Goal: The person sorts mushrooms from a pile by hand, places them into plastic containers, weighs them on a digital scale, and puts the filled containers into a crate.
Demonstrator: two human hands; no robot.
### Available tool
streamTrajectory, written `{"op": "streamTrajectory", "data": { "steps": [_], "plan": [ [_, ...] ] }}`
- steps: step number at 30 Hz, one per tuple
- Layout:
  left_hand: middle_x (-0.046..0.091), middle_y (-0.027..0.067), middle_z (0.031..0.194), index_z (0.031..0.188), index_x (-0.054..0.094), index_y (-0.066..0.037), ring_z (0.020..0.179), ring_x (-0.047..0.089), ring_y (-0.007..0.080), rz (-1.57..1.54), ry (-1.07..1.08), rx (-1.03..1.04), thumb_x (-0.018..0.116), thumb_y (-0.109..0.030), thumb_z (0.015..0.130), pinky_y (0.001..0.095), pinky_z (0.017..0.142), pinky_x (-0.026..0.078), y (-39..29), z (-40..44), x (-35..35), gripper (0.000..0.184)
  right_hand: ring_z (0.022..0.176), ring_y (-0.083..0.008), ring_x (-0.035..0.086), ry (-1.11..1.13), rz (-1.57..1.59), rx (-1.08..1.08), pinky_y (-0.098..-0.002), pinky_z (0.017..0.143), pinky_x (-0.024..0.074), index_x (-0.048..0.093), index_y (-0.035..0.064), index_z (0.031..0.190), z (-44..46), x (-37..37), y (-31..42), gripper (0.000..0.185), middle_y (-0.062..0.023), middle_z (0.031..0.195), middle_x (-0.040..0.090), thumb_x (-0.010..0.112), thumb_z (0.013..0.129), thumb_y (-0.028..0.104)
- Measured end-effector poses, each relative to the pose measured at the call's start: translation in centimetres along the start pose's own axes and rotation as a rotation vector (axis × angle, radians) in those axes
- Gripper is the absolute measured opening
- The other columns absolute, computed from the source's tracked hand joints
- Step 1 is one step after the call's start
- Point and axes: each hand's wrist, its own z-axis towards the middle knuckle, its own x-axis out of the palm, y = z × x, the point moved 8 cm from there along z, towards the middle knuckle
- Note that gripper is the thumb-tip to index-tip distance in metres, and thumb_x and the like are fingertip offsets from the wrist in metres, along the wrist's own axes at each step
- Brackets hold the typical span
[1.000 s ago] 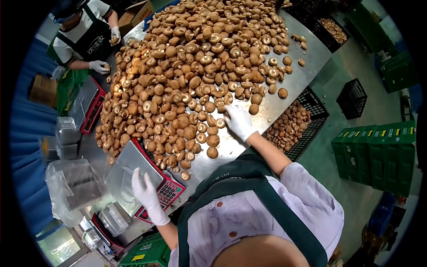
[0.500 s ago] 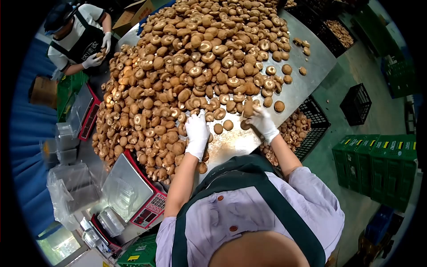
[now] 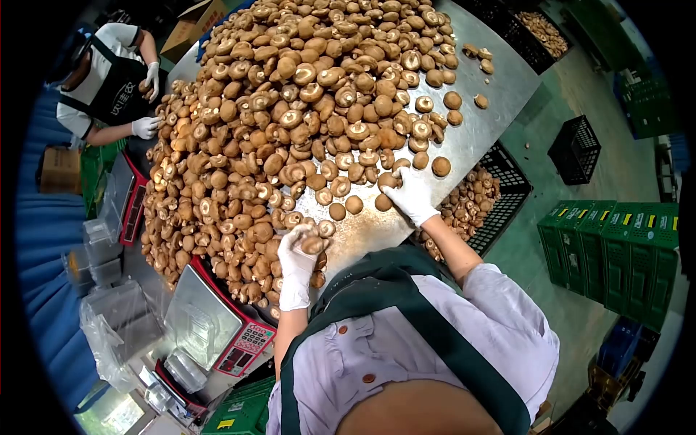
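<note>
A large heap of brown shiitake mushrooms (image 3: 290, 109) covers the metal table (image 3: 493, 101). My left hand (image 3: 296, 267), in a white glove, is closed on a shiitake mushroom (image 3: 312, 245) at the heap's near edge. Further right, my gloved right hand (image 3: 412, 197) has its fingers curled against another shiitake mushroom (image 3: 388, 180) on the tabletop; its fingertips are partly hidden. A few single mushrooms (image 3: 354, 204) lie on the dusty metal between my hands.
Below the table's right edge stands a black crate (image 3: 511, 192) with mushrooms in it. Red scales (image 3: 250, 341) and clear plastic trays (image 3: 119, 304) are on the left. A co-worker (image 3: 109, 80) handles mushrooms at upper left. Green crates (image 3: 609, 254) are stacked at right.
My left hand has drawn back toward me and now holds a mushroom. My right hand has shifted slightly left. The co-worker's hands have moved apart, one reaching to the heap.
</note>
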Motion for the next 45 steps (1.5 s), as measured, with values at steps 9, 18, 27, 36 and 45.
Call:
{"op": "streamTrajectory", "data": {
  "steps": [9,18,27,36,45],
  "plan": [
    [0.057,0.0207,0.121,0.136,0.036,0.002,0.083,0.066,0.0268,0.176,0.480,-0.480,0.040,-0.061,0.090,0.0343,0.066,0.057,7.2,-1.6,6.3,0.078,0.076,-0.0264,0.062,0.057,0.525,-0.253,-0.0351,0.069,0.0518,0.057,0.0073,0.101,-3.1,-0.5,5.5,0.041,-0.0137,0.087,0.062,0.075,0.073,0.032],
    [0.057,0.0186,0.115,0.126,0.045,-0.005,0.108,0.057,0.0368,-0.019,0.156,-0.474,0.052,-0.054,0.083,0.0462,0.073,0.055,7.8,-0.6,1.7,0.066,0.082,-0.0321,0.057,-0.080,0.363,-0.523,-0.0405,0.071,0.0477,0.058,0.0059,0.095,-6.1,-1.8,8.6,0.025,-0.0155,0.085,0.058,0.066,0.078,0.021],
    [0.050,0.0224,0.129,0.134,0.040,-0.003,0.114,0.053,0.0395,-0.094,0.306,-0.498,0.046,-0.038,0.085,0.0488,0.089,0.050,8.2,0.0,1.2,0.061,0.098,-0.0315,0.057,-0.328,-0.226,-0.144,-0.0358,0.081,0.0478,0.063,0.0098,0.104,0.9,-6.3,-7.3,0.029,-0.0141,0.106,0.061,0.063,0.076,0.018],
    [0.044,0.0260,0.134,0.139,0.033,-0.001,0.116,0.051,0.0395,0.079,0.313,-0.414,0.039,-0.040,0.092,0.0454,0.096,0.046,7.5,-0.5,1.6,0.062,0.101,-0.0332,0.061,-0.311,0.176,0.092,-0.0372,0.088,0.0483,0.050,0.0088,0.126,6.0,-6.6,-5.1,0.059,-0.0187,0.116,0.060,0.070,0.076,0.033],
    [0.043,0.0245,0.136,0.142,0.032,-0.005,0.118,0.050,0.0376,-0.097,0.503,-0.402,0.042,-0.044,0.089,0.0444,0.095,0.046,6.5,-1.1,3.3,0.066,0.098,-0.0292,0.061,-0.189,0.240,-0.031,-0.0373,0.083,0.0496,0.050,0.0135,0.126,8.7,-5.8,-4.7,0.062,-0.0139,0.110,0.061,0.072,0.069,0.025]
  ]
}}
